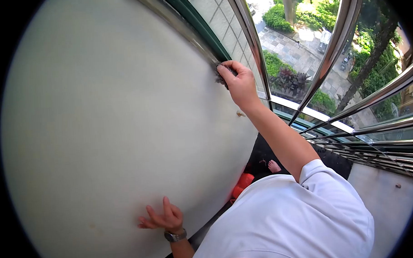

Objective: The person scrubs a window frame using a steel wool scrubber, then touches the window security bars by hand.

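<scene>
My right hand (241,82) pinches a dark steel wool scourer (222,76) between thumb and fingers. The scourer is pressed at the lower end of a dull metal strip (185,32), which runs along the edge of a large white panel (115,114). A dark green frame (196,27) lies just beyond the strip. Lower down, my left hand (166,217), with a watch (175,235) at the wrist, has its fingers spread at the panel's surface and holds nothing. Whether its palm touches the panel I cannot tell.
Shiny metal railings (335,38) rise on the right, with plants (280,17) and paving far below. A bare foot (273,166) and an orange-red object (242,184) show on the dark floor. A small brown bit (398,186) lies on a pale ledge.
</scene>
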The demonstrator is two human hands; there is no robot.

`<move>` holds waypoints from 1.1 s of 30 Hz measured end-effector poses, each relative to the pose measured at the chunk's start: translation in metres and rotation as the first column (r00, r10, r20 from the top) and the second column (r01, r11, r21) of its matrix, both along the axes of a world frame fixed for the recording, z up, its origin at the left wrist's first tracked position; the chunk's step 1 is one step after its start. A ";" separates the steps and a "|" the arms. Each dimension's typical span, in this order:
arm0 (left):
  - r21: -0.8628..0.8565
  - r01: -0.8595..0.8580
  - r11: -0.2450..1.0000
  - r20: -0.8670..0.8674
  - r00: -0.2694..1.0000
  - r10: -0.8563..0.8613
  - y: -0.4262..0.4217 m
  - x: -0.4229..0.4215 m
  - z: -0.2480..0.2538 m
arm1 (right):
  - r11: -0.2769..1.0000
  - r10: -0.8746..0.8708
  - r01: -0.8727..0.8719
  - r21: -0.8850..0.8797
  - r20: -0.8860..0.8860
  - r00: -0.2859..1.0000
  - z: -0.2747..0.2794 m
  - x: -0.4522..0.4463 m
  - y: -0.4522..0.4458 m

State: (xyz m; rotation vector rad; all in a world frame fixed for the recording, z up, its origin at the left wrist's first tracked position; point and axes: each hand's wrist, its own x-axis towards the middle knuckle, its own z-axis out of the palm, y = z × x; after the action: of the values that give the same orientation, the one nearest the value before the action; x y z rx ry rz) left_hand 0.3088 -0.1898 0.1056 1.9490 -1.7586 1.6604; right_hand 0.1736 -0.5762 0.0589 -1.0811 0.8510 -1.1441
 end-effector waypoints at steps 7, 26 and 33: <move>-0.008 0.028 1.000 0.045 0.999 -0.028 -0.002 0.000 0.000 | 0.705 -0.455 0.359 -0.611 -0.001 0.891 0.020 0.006 -0.001; 0.020 -0.020 1.000 0.072 0.997 0.018 0.003 0.008 -0.006 | 0.573 -0.459 0.326 -0.752 0.035 0.888 -0.011 0.011 -0.009; 0.016 0.035 0.999 0.088 0.995 -0.036 -0.002 0.008 -0.003 | 0.519 -0.513 0.350 -0.780 0.044 0.858 -0.002 0.008 -0.013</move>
State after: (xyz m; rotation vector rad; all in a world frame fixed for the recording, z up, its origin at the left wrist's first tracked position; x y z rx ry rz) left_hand 0.3172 -0.1919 0.1027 1.8662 -1.8288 1.7535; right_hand 0.1819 -0.5895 0.0570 -1.7725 0.8125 -1.9728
